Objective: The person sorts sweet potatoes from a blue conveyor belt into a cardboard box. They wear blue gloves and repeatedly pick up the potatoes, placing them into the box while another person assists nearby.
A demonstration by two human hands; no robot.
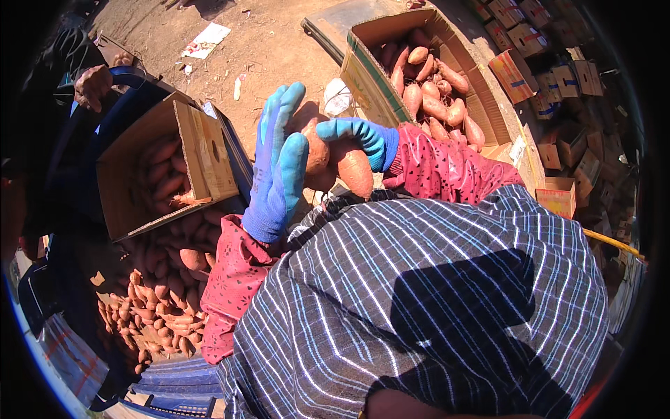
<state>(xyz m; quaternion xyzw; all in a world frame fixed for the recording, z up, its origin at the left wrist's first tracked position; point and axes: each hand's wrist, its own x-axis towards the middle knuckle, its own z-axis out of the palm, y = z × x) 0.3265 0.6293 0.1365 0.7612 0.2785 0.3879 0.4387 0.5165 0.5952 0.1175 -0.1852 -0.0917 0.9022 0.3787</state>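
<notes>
Several sweet potatoes [356,170] are bunched in front of my chest, and my right hand [364,137] grips them. It wears a blue knit glove with a lighter blue coating, and its fingers curl over the top of the bunch. My left hand [275,165], gloved alike, is upright at the left side of the bunch, fingers straight and thumb apart. Whether its palm touches the sweet potatoes is hard to tell. An open cardboard box [374,89] holding sweet potatoes stands beyond my right forearm. Left of my left hand, another cardboard box [209,157] lies tilted with sweet potatoes inside.
A heap of loose sweet potatoes [162,319] spreads at lower left, beside blue plastic crates [175,379]. Another person's hand [94,86] rests near a blue rail at upper left. Stacked cartons [557,196] fill the far right. Paper scraps [207,40] litter the dirt ground.
</notes>
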